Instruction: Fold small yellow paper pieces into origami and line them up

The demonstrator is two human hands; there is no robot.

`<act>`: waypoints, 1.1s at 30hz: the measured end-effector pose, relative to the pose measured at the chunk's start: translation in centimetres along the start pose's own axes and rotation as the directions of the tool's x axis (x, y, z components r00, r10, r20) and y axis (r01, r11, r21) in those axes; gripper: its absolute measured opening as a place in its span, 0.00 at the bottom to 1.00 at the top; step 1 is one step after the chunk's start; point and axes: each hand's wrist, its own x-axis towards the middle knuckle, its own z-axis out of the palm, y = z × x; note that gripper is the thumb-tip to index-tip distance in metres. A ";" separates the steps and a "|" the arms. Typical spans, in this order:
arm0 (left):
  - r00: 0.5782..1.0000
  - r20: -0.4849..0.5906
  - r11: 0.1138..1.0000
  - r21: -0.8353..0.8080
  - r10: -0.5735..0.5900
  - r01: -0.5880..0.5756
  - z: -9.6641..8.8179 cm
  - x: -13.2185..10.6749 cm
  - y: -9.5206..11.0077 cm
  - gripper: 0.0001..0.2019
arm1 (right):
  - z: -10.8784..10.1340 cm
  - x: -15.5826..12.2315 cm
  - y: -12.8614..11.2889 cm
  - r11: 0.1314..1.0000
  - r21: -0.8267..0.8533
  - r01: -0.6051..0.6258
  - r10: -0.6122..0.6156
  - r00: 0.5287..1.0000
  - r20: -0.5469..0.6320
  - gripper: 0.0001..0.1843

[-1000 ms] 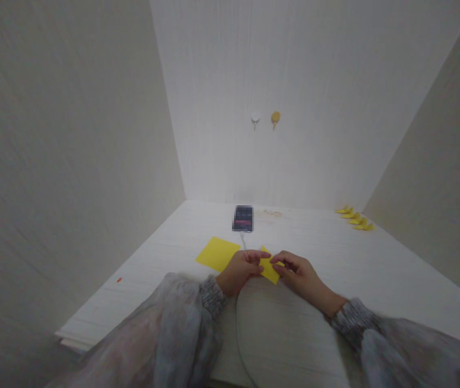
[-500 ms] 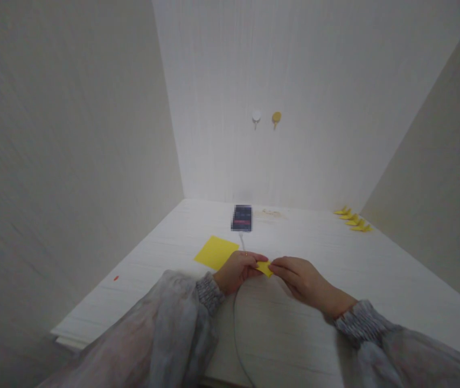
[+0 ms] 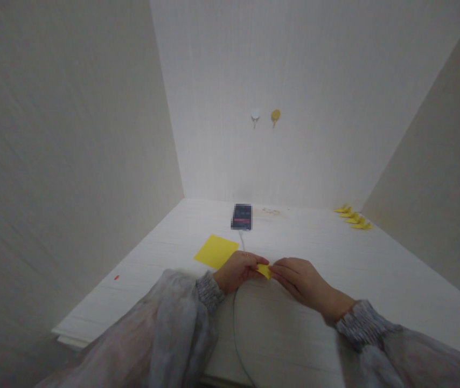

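Observation:
Between my two hands is a small folded piece of yellow paper (image 3: 264, 270). My left hand (image 3: 238, 270) is closed on its left side, thumb on top. At the paper's right edge, the fingertips of my right hand (image 3: 302, 281) pinch it. Beside my left hand, partly behind it, a flat yellow paper sheet (image 3: 216, 251) lies on the table. Several folded yellow paper shapes (image 3: 353, 216) with raised points stand in a row at the far right of the table.
A phone-like device (image 3: 242, 216), its screen blurred out, sits near the back wall with a grey cable (image 3: 235, 323) running under my left hand. The white table (image 3: 153, 258) meets walls on three sides. Two hooks, one white (image 3: 255, 115) and one gold (image 3: 276, 115), are on the back wall.
Both hands keep nearly the same place and grip on the folded yellow paper. The view has shifted very slightly.

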 end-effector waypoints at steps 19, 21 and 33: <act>1.000 0.008 1.000 0.009 0.018 -0.018 0.0 -0.1 0.1 0.10 | -0.1 0.0 -0.3 0.990 -0.137 0.045 -0.037 0.998 0.058 0.10; 1.000 0.018 1.000 0.000 0.019 -0.019 0.0 -0.1 0.1 0.09 | -0.2 0.0 -0.4 0.991 -0.131 0.032 -0.024 0.998 0.064 0.10; 0.987 0.136 0.948 0.291 0.090 -0.127 0.4 -0.4 0.6 0.16 | -0.4 0.6 -0.8 0.992 0.038 -0.118 0.117 0.993 0.030 0.16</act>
